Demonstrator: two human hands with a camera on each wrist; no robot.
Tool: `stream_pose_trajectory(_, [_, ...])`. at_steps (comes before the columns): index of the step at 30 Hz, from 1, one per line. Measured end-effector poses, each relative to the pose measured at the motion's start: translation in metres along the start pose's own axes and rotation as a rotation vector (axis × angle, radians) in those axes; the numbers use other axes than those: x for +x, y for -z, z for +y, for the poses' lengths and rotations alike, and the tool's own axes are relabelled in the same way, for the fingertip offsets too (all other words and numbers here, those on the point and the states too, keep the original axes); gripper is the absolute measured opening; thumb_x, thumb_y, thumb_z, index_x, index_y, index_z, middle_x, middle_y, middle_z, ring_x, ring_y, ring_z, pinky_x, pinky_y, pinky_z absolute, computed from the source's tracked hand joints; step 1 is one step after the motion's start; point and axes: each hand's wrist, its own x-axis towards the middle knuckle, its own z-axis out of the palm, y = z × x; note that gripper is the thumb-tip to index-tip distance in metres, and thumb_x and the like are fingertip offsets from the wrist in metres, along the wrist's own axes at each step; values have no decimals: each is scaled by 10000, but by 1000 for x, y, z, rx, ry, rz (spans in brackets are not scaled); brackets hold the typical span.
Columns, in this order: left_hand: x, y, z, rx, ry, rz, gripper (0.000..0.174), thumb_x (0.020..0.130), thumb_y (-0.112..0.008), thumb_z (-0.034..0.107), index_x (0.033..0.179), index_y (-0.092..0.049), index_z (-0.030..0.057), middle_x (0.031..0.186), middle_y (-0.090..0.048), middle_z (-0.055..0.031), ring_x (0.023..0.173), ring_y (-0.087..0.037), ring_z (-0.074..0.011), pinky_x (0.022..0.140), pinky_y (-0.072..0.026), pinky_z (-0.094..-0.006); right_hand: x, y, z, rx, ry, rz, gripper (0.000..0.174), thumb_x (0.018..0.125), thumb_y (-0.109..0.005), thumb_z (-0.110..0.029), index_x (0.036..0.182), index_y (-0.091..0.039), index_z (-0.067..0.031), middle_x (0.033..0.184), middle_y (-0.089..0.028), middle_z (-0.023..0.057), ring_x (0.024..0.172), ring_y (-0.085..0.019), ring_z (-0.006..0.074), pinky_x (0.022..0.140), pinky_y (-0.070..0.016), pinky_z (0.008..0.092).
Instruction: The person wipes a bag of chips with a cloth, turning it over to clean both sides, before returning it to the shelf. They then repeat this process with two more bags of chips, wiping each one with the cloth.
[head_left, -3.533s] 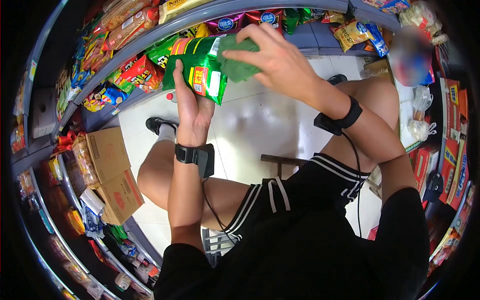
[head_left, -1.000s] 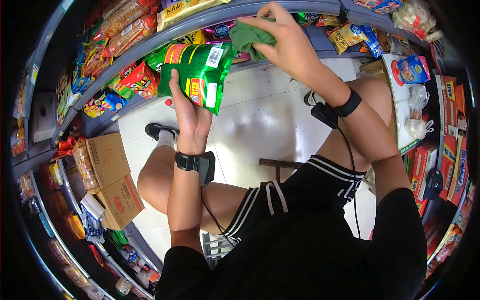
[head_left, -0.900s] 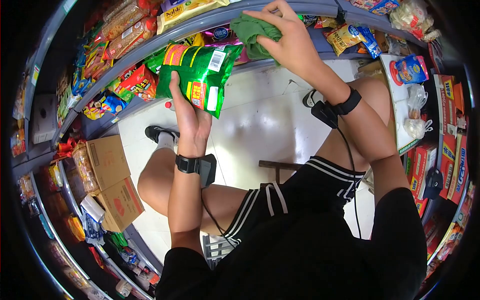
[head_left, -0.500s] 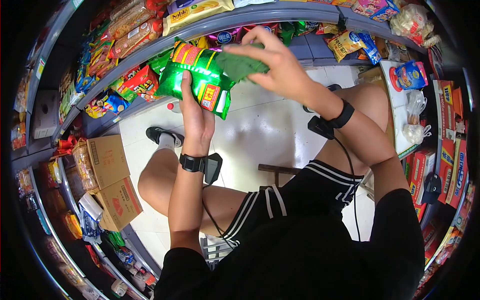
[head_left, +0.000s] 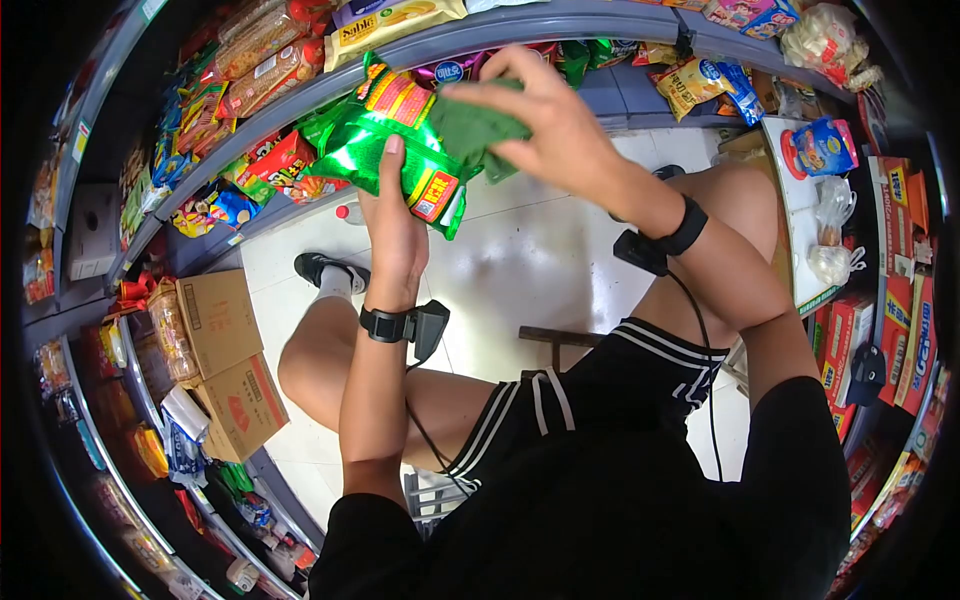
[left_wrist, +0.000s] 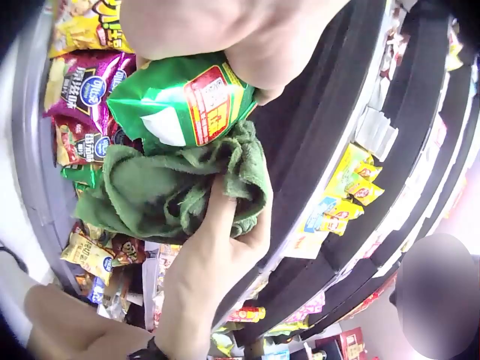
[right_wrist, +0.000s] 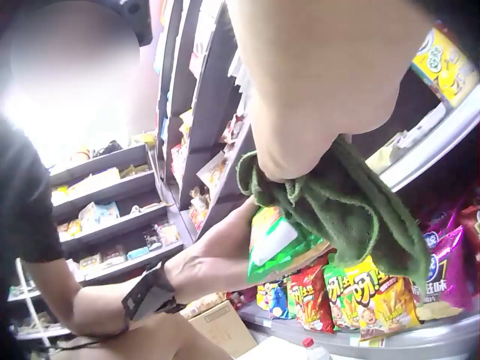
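Note:
My left hand [head_left: 397,240] grips a shiny green snack bag [head_left: 360,142] from below, its thumb lying across the printed face. The bag is tilted and creased, with a red and yellow label near its lower right corner. In my right hand [head_left: 565,130] is a bunched green cloth [head_left: 478,122], which overlaps the bag's right side in the head view. The left wrist view shows the cloth [left_wrist: 142,191] right at the bag's edge [left_wrist: 161,101], with the right thumb pressed into its folds. In the right wrist view the cloth [right_wrist: 349,206] hangs in loose folds over part of the bag [right_wrist: 274,240].
A curved shelf [head_left: 480,40] with packaged snacks runs along the front. Cardboard boxes [head_left: 225,365] stand at the left. A white table [head_left: 790,215] with bagged goods is at the right. A red-capped bottle [head_left: 348,213] is on the floor near the shelf, and a wooden stool [head_left: 555,338] stands below.
My right hand lifted the cloth off the bag, then brought it back onto the bag's right side. My left hand has tilted the bag, and it looks more creased.

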Motion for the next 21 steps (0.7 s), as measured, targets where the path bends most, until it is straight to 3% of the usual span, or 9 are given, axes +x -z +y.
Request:
stream_pose_trajectory(5, [-12,-9,4,86,24,-75,614,1157,-738,385,1635,-518,69,1547,-661,-73,1392,-671,-220,1188,-567,-451,9,26,27,44,-186,90,603,867,-864,-73,1460,-808,-159,1239,-651,120,1192,-697,336,1063,-580,423])
stream_pose_trajectory(7, [-13,-8,3,58,39,-71,617,1159,-733,393,1636,-516,69,1556,-661,-77,1402,-671,-226,1193,-568,-458,14,33,24,227,-328,210,513,920,-783,-6,1433,-768,-7,1180,-669,137,1140,-690,289,1048,-553,383])
stream_pose_trajectory(8, [-13,-8,3,30,50,-63,620,1160,-728,401,1638,-514,69,1565,-660,-82,1411,-671,-231,1199,-568,-466,16,35,27,192,-264,241,434,983,-756,-22,1416,-771,10,1202,-704,136,1121,-714,257,1034,-560,368])
stream_pose_trajectory(12, [-12,-6,6,7,80,-102,643,1172,-702,438,1658,-497,72,1604,-648,-92,1432,-672,-242,1209,-567,-480,13,36,36,236,-336,238,395,1009,-745,-26,1401,-780,4,1213,-741,144,1132,-726,260,1035,-567,385])
stream_pose_trajectory(14, [-11,-4,4,17,70,-104,650,1176,-691,458,1660,-495,70,1608,-645,-93,1437,-670,-243,1212,-564,-477,15,27,52,333,-370,218,568,874,-862,-107,1439,-811,-131,1229,-658,118,1206,-701,338,1071,-582,432])
stream_pose_trajectory(15, [-10,-3,3,26,61,-105,659,1181,-680,478,1661,-494,67,1613,-643,-93,1441,-668,-243,1216,-562,-475,14,28,46,333,-370,218,568,874,-862,-107,1439,-811,-131,1229,-658,118,1206,-701,338,1071,-582,432])
stream_pose_trajectory(17, [-11,-3,0,32,56,-103,673,1184,-660,508,1664,-491,67,1615,-640,-95,1444,-666,-244,1221,-557,-473,13,34,28,411,-349,264,377,1027,-751,-51,1399,-780,4,1209,-767,150,1143,-724,249,1036,-564,390])
stream_pose_trajectory(21, [-8,0,-1,21,74,-110,730,1186,-600,602,1678,-482,76,1629,-630,-93,1471,-646,-250,1248,-530,-475,15,39,23,290,-274,270,406,1005,-746,-33,1409,-775,3,1229,-750,147,1167,-718,257,1062,-551,384])
